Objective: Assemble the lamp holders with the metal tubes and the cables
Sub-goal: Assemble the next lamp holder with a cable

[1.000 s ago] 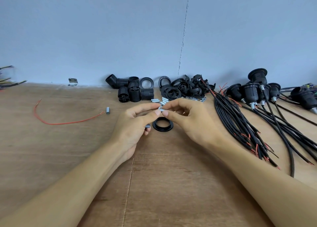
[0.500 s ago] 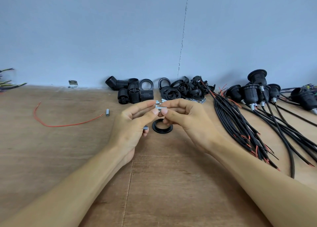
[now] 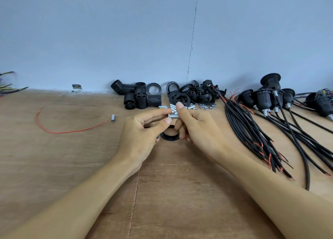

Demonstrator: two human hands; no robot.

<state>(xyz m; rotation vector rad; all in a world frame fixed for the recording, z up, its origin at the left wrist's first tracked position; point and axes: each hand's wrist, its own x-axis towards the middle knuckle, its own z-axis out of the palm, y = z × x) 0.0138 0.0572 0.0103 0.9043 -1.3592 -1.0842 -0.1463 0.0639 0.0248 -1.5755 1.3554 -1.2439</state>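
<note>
Both hands meet above the middle of the wooden table (image 3: 72, 166). My left hand (image 3: 142, 137) pinches one end of a short threaded metal tube (image 3: 173, 115) between thumb and forefinger. My right hand (image 3: 198, 130) pinches the tube's other end, its forefinger raised over it. A black plastic ring (image 3: 169, 136) lies flat on the table just below the fingers, partly hidden by them. Loose black lamp holder parts (image 3: 142, 98) are piled at the wall, with spare metal tubes (image 3: 173, 106) and nuts (image 3: 205, 106) in front of them.
A bundle of black cables (image 3: 252, 130) with red wire ends fans out at the right. Assembled holders with cables (image 3: 264, 98) stand at the back right. A red wire (image 3: 59, 131) and a lone metal tube (image 3: 113, 118) lie at the left.
Both hands have lifted slightly with the metal tube between them. My right forefinger has risen above the tube, and more of the tube shows between the fingertips.
</note>
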